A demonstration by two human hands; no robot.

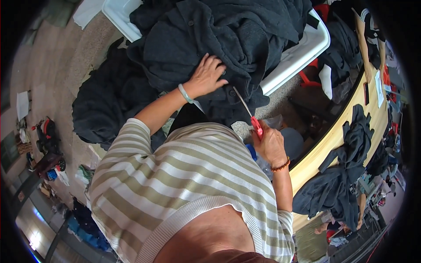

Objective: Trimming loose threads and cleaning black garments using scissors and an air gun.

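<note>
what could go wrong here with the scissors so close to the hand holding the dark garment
The scissors in the right hand point toward the left hand, which presses the dark garment; a slip could nick the fingers. The cloth is bunched in folds, so the blades might catch a layer beneath the intended one. The pile overhangs the white tub and could slide off.

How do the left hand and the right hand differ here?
The left hand lies spread on the dark garment in the white bin; the right hand is closed around red-handled scissors. The left hand reaches farther out; the right hand stays close to the body. The left wrist has a pale green bangle, the right an orange bead bracelet. Both are bare.
</note>
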